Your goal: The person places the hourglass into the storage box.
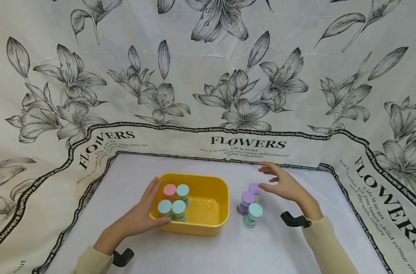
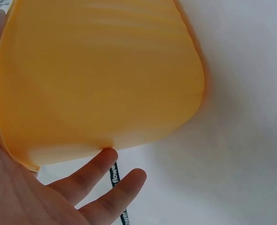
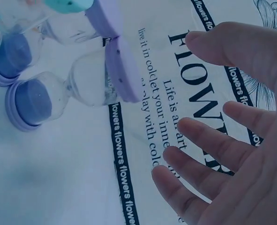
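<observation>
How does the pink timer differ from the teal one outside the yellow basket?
The pink timer stands inside the yellow basket; the teal timer stands on the white tabletop. The pink timer's lower part is mostly hidden; the teal timer's shows clearly. Both appear upright.

Yellow tub (image 1: pixel 194 229), 2 purple hourglasses (image 1: pixel 248 197)

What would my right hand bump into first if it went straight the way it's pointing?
Probably the purple-capped hourglass farthest from you, right in front of your right hand. The right wrist view shows a gap between them, but depth is unclear, so the fingers might pass beyond it.
</observation>
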The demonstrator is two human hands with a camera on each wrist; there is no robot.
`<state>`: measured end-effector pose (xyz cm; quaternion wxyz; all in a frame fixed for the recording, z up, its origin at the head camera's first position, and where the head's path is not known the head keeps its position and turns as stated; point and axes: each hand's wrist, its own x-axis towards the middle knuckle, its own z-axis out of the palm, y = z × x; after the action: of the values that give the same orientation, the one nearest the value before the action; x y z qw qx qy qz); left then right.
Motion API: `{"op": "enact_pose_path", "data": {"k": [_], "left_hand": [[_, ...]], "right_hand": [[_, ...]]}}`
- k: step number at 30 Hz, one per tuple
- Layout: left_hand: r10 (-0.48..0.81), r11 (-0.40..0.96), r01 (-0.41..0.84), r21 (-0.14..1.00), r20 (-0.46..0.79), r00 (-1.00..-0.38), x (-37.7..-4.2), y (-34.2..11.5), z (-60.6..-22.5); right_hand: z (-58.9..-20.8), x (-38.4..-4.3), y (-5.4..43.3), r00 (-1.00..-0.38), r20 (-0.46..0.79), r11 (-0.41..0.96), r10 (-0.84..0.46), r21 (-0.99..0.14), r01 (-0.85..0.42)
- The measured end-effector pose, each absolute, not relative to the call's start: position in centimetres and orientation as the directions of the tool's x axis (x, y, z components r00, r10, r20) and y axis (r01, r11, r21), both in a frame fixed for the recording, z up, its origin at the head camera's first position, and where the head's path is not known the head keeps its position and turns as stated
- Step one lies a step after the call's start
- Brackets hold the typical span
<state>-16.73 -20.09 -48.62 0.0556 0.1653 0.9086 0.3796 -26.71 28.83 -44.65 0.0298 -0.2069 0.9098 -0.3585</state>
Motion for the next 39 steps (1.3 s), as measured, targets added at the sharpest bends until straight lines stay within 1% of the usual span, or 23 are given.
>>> {"op": "enact_pose_path", "data": {"k": [9, 13, 16, 21, 29, 39], "left_hand": [[0.344, 0.656, 0.269, 0.705, 0.038, -0.938, -16.7, -20.1, -48.8], [0.342, 0.658, 0.265, 0.704, 0.034, -0.939, -16.7, -20.2, -48.8], [0.342, 0.658, 0.263, 0.706, 0.031, -0.939, -16.7, -20.2, -48.8], [0.342, 0.664, 0.261, 0.701, 0.026, -0.939, -16.8, -20.2, -48.8], [0.344, 0.662, 0.265, 0.701, 0.03, -0.939, -16.9, -20.1, -48.8], [0.343, 0.659, 0.264, 0.705, 0.031, -0.939, -16.8, -20.1, -48.8]], "right_hand": [[-47.6, -26.0, 30.4, -0.933, 0.025, 0.632, -0.359, -0.729, -0.263], [-48.7, -26.0, 30.1, -0.929, 0.004, 0.619, -0.371, -0.744, -0.25], [-49.2, -26.0, 29.8, -0.918, 0.012, 0.598, -0.396, -0.756, -0.267], [-49.7, -26.0, 29.4, -0.908, 0.034, 0.579, -0.417, -0.761, -0.294], [-49.7, -26.0, 28.8, -0.915, 0.0, 0.59, -0.403, -0.764, -0.26], [-49.8, -26.2, 28.9, -0.909, 0.004, 0.561, -0.416, -0.786, -0.26]]}}
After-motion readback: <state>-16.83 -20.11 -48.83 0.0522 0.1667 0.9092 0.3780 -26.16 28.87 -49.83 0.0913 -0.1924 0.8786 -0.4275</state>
